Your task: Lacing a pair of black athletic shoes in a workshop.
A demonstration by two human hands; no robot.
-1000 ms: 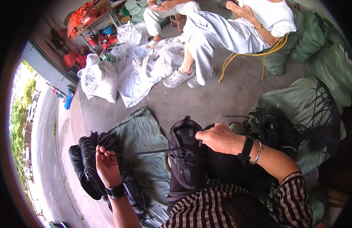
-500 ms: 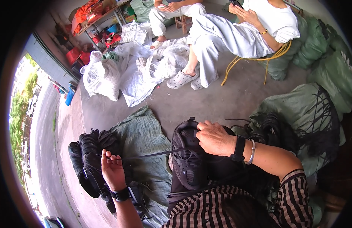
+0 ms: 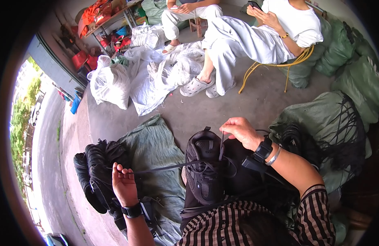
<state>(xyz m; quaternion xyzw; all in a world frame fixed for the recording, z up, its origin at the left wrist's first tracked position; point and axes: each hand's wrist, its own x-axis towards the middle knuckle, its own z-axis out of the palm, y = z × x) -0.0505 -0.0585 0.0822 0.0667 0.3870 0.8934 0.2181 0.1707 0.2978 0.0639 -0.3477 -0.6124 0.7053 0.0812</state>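
Observation:
A black sneaker rests on my lap, its heel pointing away from me and its lacing toward me. My left hand, off to the left, is closed on one end of the black shoelace, which runs taut across to the shoe. Beyond the sneaker's collar on the right, my right hand pinches another stretch of lace that rises from the eyelets. A loose loop of lace hangs at the shoe's right side.
Black shoes are piled at the left beside a green woven sack. More dark shoes and a green sack with loose black laces lie right. Two people sit ahead, one on a yellow chair. White bags stand far left.
My right hand has moved off the shoe's collar, up and to the right, drawing a length of lace with it. My left hand has shifted slightly right, still holding its lace end.

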